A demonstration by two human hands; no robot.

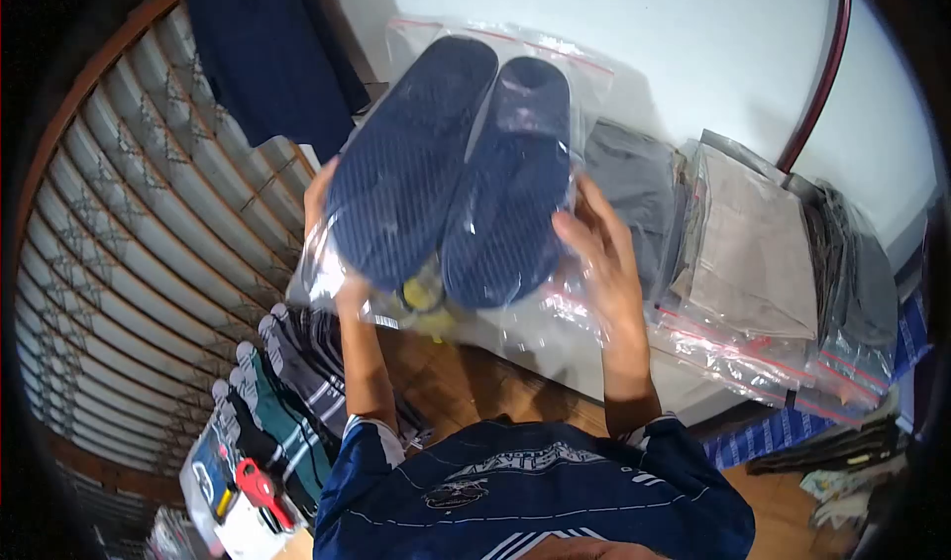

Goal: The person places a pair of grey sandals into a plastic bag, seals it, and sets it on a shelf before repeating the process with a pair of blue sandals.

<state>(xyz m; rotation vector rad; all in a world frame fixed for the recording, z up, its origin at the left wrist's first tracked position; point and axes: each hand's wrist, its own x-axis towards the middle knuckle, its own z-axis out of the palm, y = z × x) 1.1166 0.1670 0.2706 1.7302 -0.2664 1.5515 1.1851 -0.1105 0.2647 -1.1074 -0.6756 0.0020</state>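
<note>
A pair of dark navy slippers (pixel 396 194) with ribbed surfaces lies side by side inside a clear plastic zip bag (pixel 594 90). My left hand (pixel 319 196) is closed on the bag's left edge, partly hidden behind the plastic. At the right edge, my right hand (pixel 604 253) grips the bag with the thumb in front, beside the right slipper. Both hands hold the package up over a light surface, tilted toward me. A small yellow patch (pixel 421 293) shows under the slippers' lower ends.
Folded garments in clear bags, one beige (pixel 753 243) and one grey (pixel 634 199), lie to the right. Dark blue cloth (pixel 267 55) hangs at the upper left beside a slatted lattice (pixel 158 184). Packed socks (pixel 287 402) and a red-handled tool (pixel 260 491) sit lower left.
</note>
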